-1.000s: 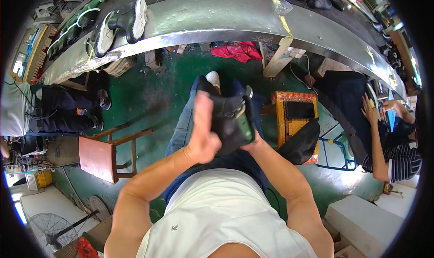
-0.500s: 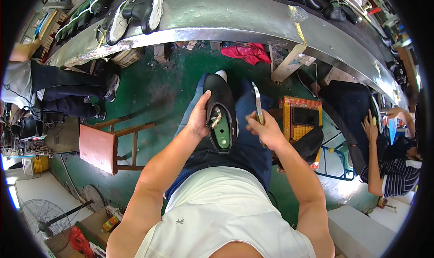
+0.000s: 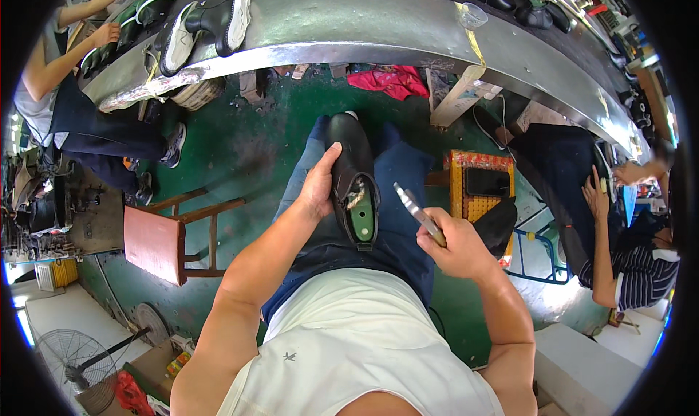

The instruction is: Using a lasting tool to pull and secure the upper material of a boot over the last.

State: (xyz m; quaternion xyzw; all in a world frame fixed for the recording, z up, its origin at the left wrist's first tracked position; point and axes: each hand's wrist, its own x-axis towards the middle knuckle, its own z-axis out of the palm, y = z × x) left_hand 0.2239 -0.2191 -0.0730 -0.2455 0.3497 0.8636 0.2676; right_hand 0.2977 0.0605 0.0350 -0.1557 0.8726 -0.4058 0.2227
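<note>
A black shoe (image 3: 348,140) rests on my thighs, toe pointing away from me. Inside its opening shows a green shoe last (image 3: 362,219) with a dark hole and a pale dot. My left hand (image 3: 318,186) is closed around the shoe's left side, thumb on top. To the right of the shoe and apart from it, my right hand (image 3: 457,245) grips a hand tool with a slim silver metal head and a brownish handle (image 3: 421,216). The tool's metal end points up and left; its exact kind cannot be made out.
A metal-edged bench (image 3: 349,22) curves across the front, bearing black shoes with white soles (image 3: 239,19). A wooden stool (image 3: 156,245) stands left; a yellow-topped stool (image 3: 466,216) with a dark phone stands right. Co-workers are at both sides. A fan (image 3: 76,372) is lower left.
My right hand has drawn back toward me and slightly right, tilting the tool further left. The shoe has shifted only a little. At the left, a co-worker's arms have reached toward the bench.
</note>
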